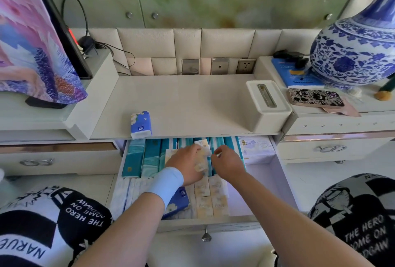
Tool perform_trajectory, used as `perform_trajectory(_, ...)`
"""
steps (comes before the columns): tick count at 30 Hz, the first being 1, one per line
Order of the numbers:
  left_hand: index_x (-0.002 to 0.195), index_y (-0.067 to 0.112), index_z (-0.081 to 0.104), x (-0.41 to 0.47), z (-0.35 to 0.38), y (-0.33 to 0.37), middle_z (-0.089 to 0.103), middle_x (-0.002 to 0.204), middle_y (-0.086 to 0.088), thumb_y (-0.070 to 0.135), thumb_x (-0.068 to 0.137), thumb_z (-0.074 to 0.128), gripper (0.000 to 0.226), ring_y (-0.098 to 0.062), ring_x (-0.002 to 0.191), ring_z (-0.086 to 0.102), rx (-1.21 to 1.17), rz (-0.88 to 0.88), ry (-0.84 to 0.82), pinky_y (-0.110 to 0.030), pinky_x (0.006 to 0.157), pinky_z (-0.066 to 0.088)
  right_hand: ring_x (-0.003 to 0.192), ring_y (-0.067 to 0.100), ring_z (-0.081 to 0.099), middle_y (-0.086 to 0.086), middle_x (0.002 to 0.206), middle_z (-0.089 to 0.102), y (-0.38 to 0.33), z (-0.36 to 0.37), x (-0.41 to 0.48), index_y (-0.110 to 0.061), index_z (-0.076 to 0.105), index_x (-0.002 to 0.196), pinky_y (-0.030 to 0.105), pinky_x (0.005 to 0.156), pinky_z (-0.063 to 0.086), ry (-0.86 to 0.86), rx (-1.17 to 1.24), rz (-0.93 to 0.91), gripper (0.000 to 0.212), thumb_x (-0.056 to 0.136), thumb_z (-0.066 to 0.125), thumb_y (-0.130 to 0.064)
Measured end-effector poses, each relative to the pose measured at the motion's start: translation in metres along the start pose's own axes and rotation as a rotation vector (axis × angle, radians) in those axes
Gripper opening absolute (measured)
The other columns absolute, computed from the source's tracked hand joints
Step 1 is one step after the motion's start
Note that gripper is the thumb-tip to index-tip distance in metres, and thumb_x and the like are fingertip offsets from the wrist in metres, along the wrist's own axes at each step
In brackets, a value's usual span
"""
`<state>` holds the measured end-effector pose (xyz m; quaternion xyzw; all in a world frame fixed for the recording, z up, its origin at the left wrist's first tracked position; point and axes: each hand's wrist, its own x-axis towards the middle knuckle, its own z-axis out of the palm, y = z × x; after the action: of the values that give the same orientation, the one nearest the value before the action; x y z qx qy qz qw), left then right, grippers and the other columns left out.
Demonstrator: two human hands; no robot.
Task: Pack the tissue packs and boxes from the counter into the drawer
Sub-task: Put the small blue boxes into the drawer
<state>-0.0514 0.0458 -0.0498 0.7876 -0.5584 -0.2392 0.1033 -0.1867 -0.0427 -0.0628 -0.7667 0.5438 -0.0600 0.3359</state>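
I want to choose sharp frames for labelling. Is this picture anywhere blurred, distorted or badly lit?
Head view: wide-angle lens bows the counter edge and tilts the vase; the left hand, the right hand and the small pack that the left hand holds are motion-blurred; light is soft, with a violet tint on the drawer wall.

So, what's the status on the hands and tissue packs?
Left hand grips cream pack in drawer; right hand beside it, grip unclear. Blue pack waits on counter.
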Motion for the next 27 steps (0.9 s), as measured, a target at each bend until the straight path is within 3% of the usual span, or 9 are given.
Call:
perform_trajectory(3,0.142,0.035,0.03,0.002,-0.012,-0.018,0.044,0.133,-0.005,0.022,0.078,0.064,0.073,-0.029,0.122,0.042,-0.015,-0.054,0.137,-0.045,0.097,0.045,0.103,0.027,0.062,0.008,0.134,0.047,-0.012,0.011,0.015,-0.025,0.046,0.138,0.038,0.087,0.052,-0.011,-0.053,-0.064,0.042,0.097,0.047,-0.035)
perform_trajectory(7,0.141,0.037,0.042,0.009,-0.015,-0.055,0.035,0.14,0.001,0.003,0.084,0.057,0.068,-0.024,0.131,0.033,-0.043,-0.132,0.075,-0.039,0.107,0.039,0.125,0.031,0.044,0.01,0.141,0.04,-0.023,0.027,0.028,-0.033,0.034,0.147,0.044,0.093,0.048,-0.076,-0.271,-0.129,0.049,0.1,0.043,-0.043)
perform_trajectory(11,0.134,0.033,0.048,0.016,-0.01,-0.07,0.027,0.149,0.003,0.012,0.088,0.064,0.053,-0.023,0.137,0.029,0.038,-0.139,-0.048,-0.037,0.106,0.039,0.109,0.026,0.047,0.009,0.125,0.049,-0.024,0.037,0.031,-0.026,0.046,0.125,0.039,0.087,0.049,0.003,-0.311,-0.17,0.033,0.095,0.057,-0.033)
perform_trajectory(15,0.123,0.029,0.048,0.026,-0.016,-0.065,0.04,0.137,0.001,0.002,0.082,0.062,0.051,-0.024,0.125,0.037,0.171,-0.129,-0.105,-0.038,0.094,0.045,0.113,0.029,0.051,0.009,0.125,0.048,-0.025,0.036,0.034,-0.02,0.036,0.132,0.039,0.088,0.049,-0.073,-0.124,-0.08,0.058,0.085,0.07,-0.026)
perform_trajectory(18,0.116,0.03,0.046,0.031,-0.02,-0.056,0.049,0.115,0.001,0.018,0.081,0.069,0.043,-0.022,0.109,0.044,0.192,-0.19,-0.087,-0.036,0.084,0.048,0.112,0.033,0.057,0.013,0.129,0.051,-0.025,0.034,0.033,-0.013,0.037,0.139,0.038,0.084,0.052,-0.176,-0.097,-0.023,0.054,0.091,0.059,-0.017)
perform_trajectory(20,0.111,0.035,0.044,0.033,-0.024,-0.044,0.049,0.105,0.004,0.034,0.074,0.072,0.046,-0.02,0.094,0.052,0.124,-0.214,-0.042,-0.033,0.077,0.05,0.106,0.03,0.059,0.014,0.122,0.054,-0.024,0.032,0.031,-0.008,0.048,0.127,0.034,0.076,0.049,-0.183,-0.13,-0.034,0.034,0.093,0.05,-0.014)
perform_trajectory(22,0.11,0.039,0.042,0.037,-0.026,-0.025,0.052,0.103,0.003,0.039,0.067,0.073,0.053,-0.02,0.084,0.058,0.038,-0.155,0.02,-0.033,0.073,0.053,0.097,0.027,0.059,0.012,0.113,0.057,-0.022,0.028,0.028,-0.008,0.05,0.121,0.032,0.07,0.047,-0.179,-0.005,0.025,0.028,0.096,0.043,-0.018)
perform_trajectory(27,0.131,0.04,0.038,0.033,-0.019,0.02,0.058,0.111,0.005,0.033,0.068,0.08,0.075,-0.019,0.095,0.059,-0.137,-0.007,0.027,-0.034,0.085,0.052,0.062,0.024,0.058,0.015,0.091,0.06,-0.01,-0.002,0.021,-0.007,0.052,0.107,0.025,0.052,0.042,-0.242,0.437,0.226,0.03,0.096,0.029,-0.021)
